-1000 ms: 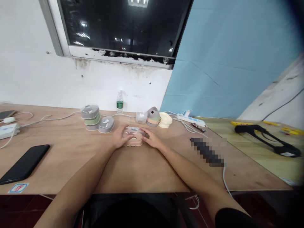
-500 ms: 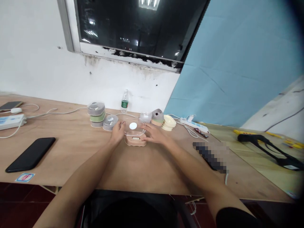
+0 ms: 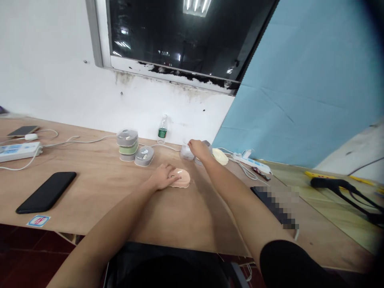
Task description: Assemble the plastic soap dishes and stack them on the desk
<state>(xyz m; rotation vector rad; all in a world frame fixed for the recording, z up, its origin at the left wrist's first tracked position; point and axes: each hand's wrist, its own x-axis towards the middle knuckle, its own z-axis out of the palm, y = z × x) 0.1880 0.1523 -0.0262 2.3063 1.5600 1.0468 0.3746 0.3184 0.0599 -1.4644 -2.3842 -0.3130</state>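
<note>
A small peach oval box (image 3: 183, 178) with a wavy lower rim sits on the table in front of me. My left hand (image 3: 162, 177) grips its left end, thumb across the near side and fingers over the top. Farther back, my right hand (image 3: 200, 149) is closed, its fingertips pinching what looks like the edge of a clear lid above a clear plastic piece (image 3: 187, 153). The lid's outline is faint. A grey box behind my right hand is mostly hidden.
Stacked grey and green boxes (image 3: 127, 145) and a single grey box (image 3: 144, 156) stand left of centre. A water bottle (image 3: 162, 130) is by the wall. Cream oval pieces (image 3: 220, 156), a power strip (image 3: 252, 162), and a black phone (image 3: 46, 192) lie around.
The clear lid has left the peach box. My right hand has moved back and right to the clear plastic pieces, while my left hand has come down onto the box.
</note>
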